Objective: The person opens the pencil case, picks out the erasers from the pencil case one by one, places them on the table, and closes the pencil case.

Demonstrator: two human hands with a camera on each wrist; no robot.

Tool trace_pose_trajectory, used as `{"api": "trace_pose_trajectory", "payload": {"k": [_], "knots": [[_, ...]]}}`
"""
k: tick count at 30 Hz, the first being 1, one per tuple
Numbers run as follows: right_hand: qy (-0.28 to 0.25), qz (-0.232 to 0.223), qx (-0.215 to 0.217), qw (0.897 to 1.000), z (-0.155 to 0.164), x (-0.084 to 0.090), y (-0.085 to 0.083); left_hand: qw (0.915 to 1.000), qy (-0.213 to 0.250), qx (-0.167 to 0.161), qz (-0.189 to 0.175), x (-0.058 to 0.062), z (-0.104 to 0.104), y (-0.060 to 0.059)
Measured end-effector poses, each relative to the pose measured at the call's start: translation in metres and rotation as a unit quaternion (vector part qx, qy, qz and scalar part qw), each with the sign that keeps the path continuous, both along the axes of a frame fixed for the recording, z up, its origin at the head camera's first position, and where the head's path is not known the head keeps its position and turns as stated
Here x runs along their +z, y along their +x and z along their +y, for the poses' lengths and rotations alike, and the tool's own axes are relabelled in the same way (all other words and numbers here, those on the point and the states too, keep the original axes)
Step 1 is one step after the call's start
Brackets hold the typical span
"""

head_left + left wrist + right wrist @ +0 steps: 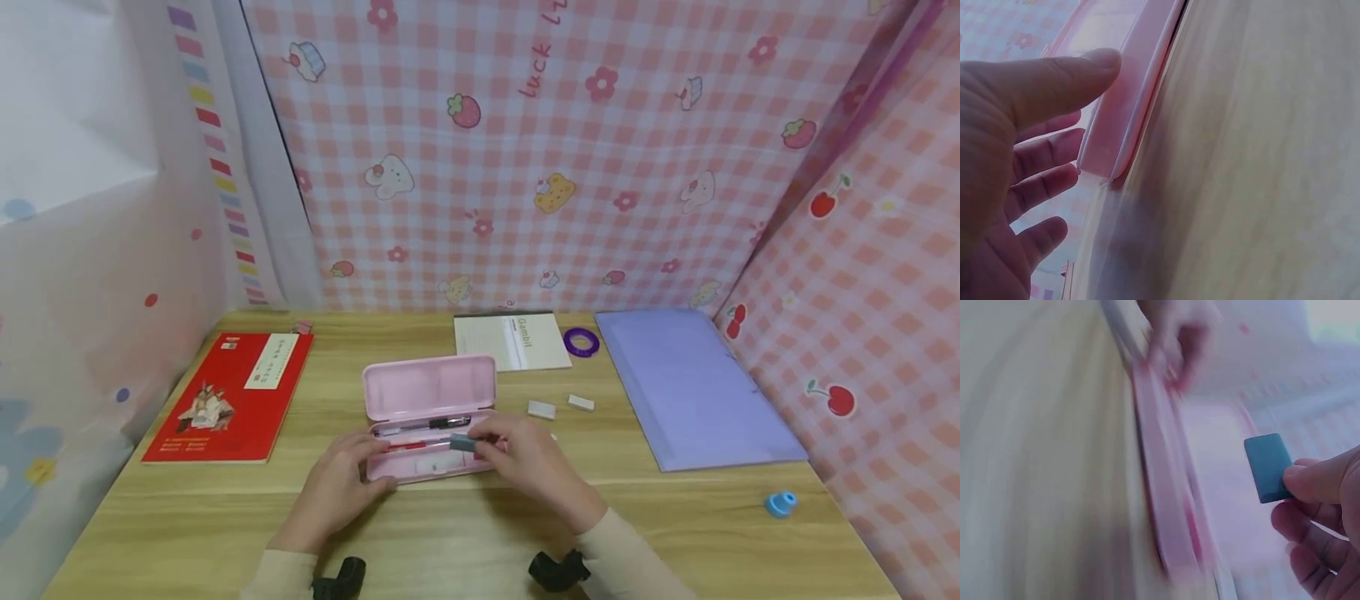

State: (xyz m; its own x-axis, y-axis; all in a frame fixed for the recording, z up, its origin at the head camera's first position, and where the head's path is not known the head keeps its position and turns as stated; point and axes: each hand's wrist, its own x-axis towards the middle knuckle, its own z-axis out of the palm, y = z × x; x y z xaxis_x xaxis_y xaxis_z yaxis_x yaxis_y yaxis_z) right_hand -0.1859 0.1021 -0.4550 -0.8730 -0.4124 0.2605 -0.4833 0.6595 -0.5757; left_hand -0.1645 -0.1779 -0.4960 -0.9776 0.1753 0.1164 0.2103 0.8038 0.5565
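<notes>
While the right hand point(525, 454) pinches a small blue eraser point(462, 442) between thumb and fingertips over the open pink pencil case point(431, 417) near the table's point(225, 517) front edge, the left hand point(337, 487) steadies the case's left end, fingers straight and slightly apart. Toward the back edge lies a white booklet point(512, 340) printed "Gambit"; a red book point(232, 396) sits at the left edge.

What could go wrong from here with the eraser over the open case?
1. The right hand pinches the blue eraser by one end only, so it may slip from that grip.
2. The left hand merely rests straight fingers on the pink pencil case, which could slide on the table.
3. Pens already fill the tray, so the eraser might not seat flat.
</notes>
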Motion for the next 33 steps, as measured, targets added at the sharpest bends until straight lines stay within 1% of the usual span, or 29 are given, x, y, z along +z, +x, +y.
{"api": "trace_pose_trajectory", "payload": {"k": [2,4,7,10,13,16,19,24,27,30,33], "knots": [[-0.025,-0.024,-0.040,0.999,0.030,0.001,-0.001,1.0000,-0.002,-0.003,0.007,0.000,0.002,0.000],[-0.032,-0.044,-0.083,0.995,0.059,-0.001,-0.003,0.9998,-0.007,-0.010,0.015,0.001,0.004,0.001],[-0.045,-0.068,-0.127,0.989,0.098,-0.007,-0.008,0.9993,-0.023,-0.020,0.022,0.002,0.006,0.000],[-0.039,-0.085,-0.158,0.983,0.127,-0.013,-0.012,0.9982,-0.045,-0.033,0.023,0.003,0.009,-0.002],[-0.027,-0.095,-0.174,0.980,0.144,-0.018,-0.014,0.9961,-0.070,-0.048,0.024,0.005,0.012,-0.006],[-0.019,-0.105,-0.183,0.977,0.153,-0.022,-0.015,0.9934,-0.091,-0.066,0.022,0.007,0.014,-0.011],[-0.019,-0.109,-0.188,0.976,0.156,-0.025,-0.016,0.9914,-0.103,-0.080,0.011,0.012,0.018,-0.017],[-0.019,-0.115,-0.193,0.974,0.155,-0.032,-0.021,0.9902,-0.099,-0.098,-0.014,0.020,0.021,-0.022],[-0.007,-0.115,-0.200,0.973,0.153,-0.036,-0.025,0.9895,-0.097,-0.105,-0.021,0.023,0.023,-0.023],[0.009,-0.112,-0.198,0.974,0.150,-0.038,-0.027,0.9889,-0.093,-0.113,-0.027,0.026,0.024,-0.023],[0.019,-0.106,-0.187,0.976,0.145,-0.040,-0.029,0.9885,-0.089,-0.117,-0.032,0.026,0.024,-0.024]]}}
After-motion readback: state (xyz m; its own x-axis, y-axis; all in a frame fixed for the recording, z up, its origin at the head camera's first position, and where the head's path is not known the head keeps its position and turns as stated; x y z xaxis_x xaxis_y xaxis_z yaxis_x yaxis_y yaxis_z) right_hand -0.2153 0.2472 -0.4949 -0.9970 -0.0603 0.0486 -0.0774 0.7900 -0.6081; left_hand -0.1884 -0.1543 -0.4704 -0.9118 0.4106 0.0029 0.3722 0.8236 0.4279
